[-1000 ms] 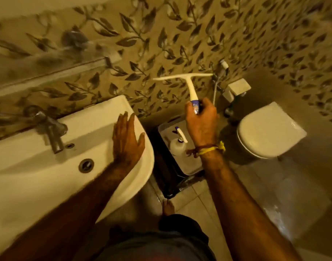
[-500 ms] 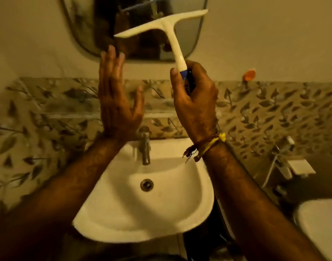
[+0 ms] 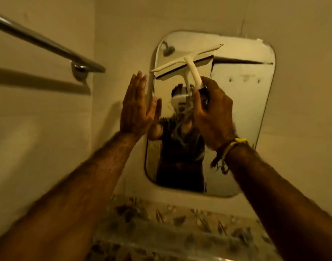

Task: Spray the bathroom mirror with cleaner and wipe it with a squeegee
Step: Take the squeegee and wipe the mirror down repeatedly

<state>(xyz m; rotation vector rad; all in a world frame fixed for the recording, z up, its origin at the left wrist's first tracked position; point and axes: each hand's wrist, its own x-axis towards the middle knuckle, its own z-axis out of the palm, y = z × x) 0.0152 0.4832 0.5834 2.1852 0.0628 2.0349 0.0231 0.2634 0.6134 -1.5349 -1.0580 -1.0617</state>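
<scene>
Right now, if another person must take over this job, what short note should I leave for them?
Right hand: shut on the squeegee handle, blade raised near the top of the mirror.
Left hand: open and flat, holding nothing, at the mirror's left edge.
Done: squeegee brought up; streaks on the glass suggest it was sprayed, though that is unclear.
Left: wipe the whole mirror. The spray bottle is out of view.
</scene>
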